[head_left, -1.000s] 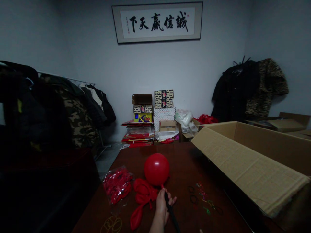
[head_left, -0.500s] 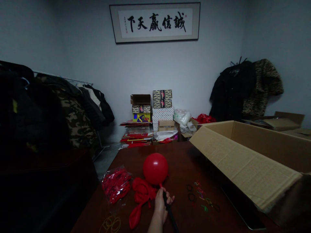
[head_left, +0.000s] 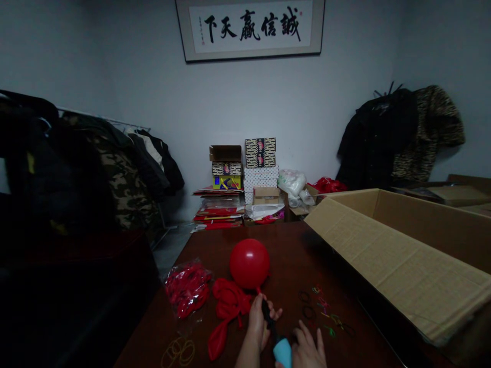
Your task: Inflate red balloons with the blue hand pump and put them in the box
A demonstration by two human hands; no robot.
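My left hand (head_left: 256, 323) is closed, pinching the neck of an inflated red balloon (head_left: 249, 264) and gripping the black front part of a hand pump (head_left: 283, 352). The balloon rests above my fingertips at the pump's tip. At the bottom edge, my right hand (head_left: 309, 349) is at the pump's light blue end, thumb to its left and fingers stretched out to its right; its lower part is cut off. Just left of my left hand lie limp red balloons (head_left: 226, 306). A clear bag of red balloons (head_left: 187, 289) is farther left.
Yellow rubber bands (head_left: 178, 352) lie at the table's front left. Several small coloured and black bands (head_left: 324, 309) are scattered to the right on the brown table (head_left: 295, 255). A large open cardboard box (head_left: 387, 255) takes up the right side. Stacked boxes (head_left: 261, 176) stand behind the table.
My right hand and the pump's blue end have come into view at the bottom. My left hand still holds the balloon at the pump. The whole view has shifted slightly.
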